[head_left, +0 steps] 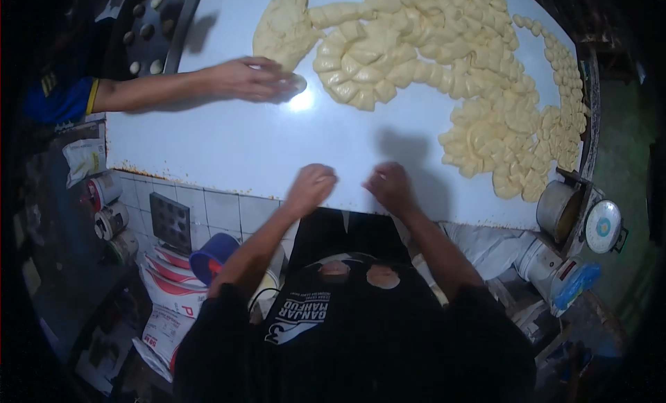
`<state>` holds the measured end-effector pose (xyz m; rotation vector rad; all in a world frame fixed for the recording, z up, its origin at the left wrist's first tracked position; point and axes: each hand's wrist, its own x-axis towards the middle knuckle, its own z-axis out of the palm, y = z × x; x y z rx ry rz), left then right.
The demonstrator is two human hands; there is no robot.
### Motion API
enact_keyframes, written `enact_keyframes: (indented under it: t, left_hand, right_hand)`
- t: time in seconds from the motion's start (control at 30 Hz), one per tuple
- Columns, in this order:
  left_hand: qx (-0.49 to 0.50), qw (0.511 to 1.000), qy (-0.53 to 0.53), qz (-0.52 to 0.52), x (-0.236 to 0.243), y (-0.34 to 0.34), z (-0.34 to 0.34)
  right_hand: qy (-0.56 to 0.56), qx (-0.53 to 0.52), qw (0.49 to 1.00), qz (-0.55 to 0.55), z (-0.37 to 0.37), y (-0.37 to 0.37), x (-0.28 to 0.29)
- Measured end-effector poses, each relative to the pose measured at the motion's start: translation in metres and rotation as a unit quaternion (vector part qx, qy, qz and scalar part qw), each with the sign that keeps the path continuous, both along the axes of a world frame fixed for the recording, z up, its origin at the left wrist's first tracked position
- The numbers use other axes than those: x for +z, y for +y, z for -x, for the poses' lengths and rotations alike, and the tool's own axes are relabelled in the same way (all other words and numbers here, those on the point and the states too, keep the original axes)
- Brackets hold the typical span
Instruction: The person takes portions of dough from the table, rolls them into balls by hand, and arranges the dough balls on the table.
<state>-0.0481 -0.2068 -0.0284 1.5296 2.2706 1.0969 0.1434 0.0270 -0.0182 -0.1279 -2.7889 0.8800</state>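
My left hand (312, 188) is at the near edge of the white tabletop (173, 139), fingers curled in. My right hand (388, 184) is a short way to its right, also curled, thumb toward the middle. I cannot make out what, if anything, is inside either. Many cut, petal-edged pieces of pale yellow dough (472, 143) lie beyond and right of my hands, in clusters and rows. A smoother dough mass (284, 32) lies at the back. A co-worker's hand (253, 80) reaches in from the left over the table, fingers round a small pale object (295, 85).
A dark tray (175, 25) with small dough balls is at the back left. A metal pot (555, 209) and a round lidded container (602, 226) sit off the right corner. Sacks (173, 313), a blue bucket (211, 254) and tubs (104, 195) stand below and beside the table.
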Motion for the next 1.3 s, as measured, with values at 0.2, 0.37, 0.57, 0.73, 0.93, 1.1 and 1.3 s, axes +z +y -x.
enact_keyframes:
  t: [0.2, 0.37, 0.57, 0.73, 0.93, 1.1, 1.3]
  left_hand:
    - [0.183, 0.982, 0.034, 0.040, 0.025, 0.097, 0.001]
    - [0.071, 0.997, 0.020, 0.039, 0.003, -0.005, 0.017]
    - [0.205, 0.977, 0.000, 0.059, 0.020, 0.066, -0.020]
    - [0.303, 0.941, 0.071, 0.135, 0.020, 0.021, 0.042]
    - [0.127, 0.991, 0.041, -0.002, 0.006, 0.006, 0.026]
    - [0.288, 0.951, 0.053, 0.097, 0.021, 0.008, 0.077]
    - [0.091, 0.994, -0.059, 0.016, 0.012, -0.030, 0.078]
  right_hand:
    - [-0.022, -0.106, 0.992, -0.062, 0.065, 0.014, 0.017]
    - [-0.152, 0.119, 0.980, 0.053, 0.012, 0.070, -0.014]
    - [0.057, -0.035, 0.996, -0.062, 0.050, 0.029, 0.020]
    - [-0.049, 0.087, 0.982, -0.159, 0.018, 0.063, -0.005]
    - [-0.024, -0.064, 0.996, -0.050, 0.031, 0.052, 0.017]
    - [-0.076, -0.095, 0.987, 0.104, 0.225, 0.039, 0.095]
    - [0.046, -0.027, 0.998, -0.045, 0.412, 0.062, 0.070]
